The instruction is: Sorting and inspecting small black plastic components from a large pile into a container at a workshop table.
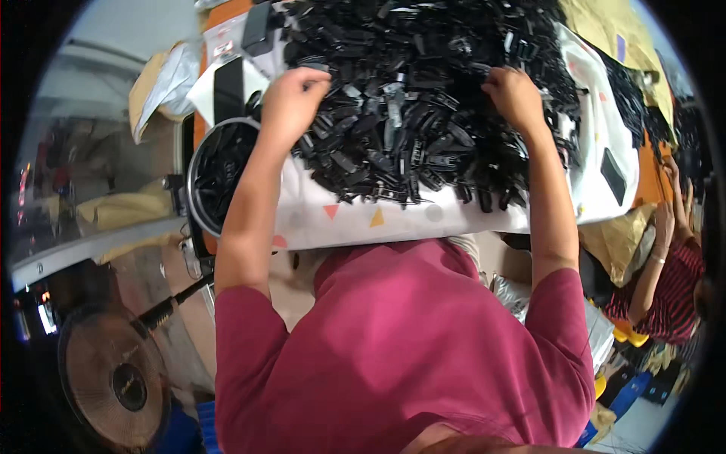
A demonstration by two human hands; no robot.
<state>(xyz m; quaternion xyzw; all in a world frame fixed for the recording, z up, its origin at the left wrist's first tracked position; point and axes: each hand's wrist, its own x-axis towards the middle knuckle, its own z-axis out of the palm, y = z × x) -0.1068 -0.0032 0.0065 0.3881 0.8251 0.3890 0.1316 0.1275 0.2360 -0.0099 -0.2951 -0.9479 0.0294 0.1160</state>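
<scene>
A wide heap of small black plastic pieces [393,113], many long and clip-like, covers most of the white patterned cloth [344,227] in front of me. At the heap's left edge is my left hand [293,104], its fingers curled and thumb pressed in; what they hold, if anything, is too small to make out. Over the heap's right part, my right hand [516,97] has its fingers closed in a pinch, and whatever is in them is hidden against the black pieces. Left of my left forearm stands a round metal-rimmed bowl [198,204] with black pieces inside.
Beyond my left hand lie a dark phone [228,91] and a black box [259,29]. Another dark flat device [612,177] rests on white wrapping at the right. A fan [125,378] stands at lower left. A co-worker's arm [656,253] reaches in from the far right.
</scene>
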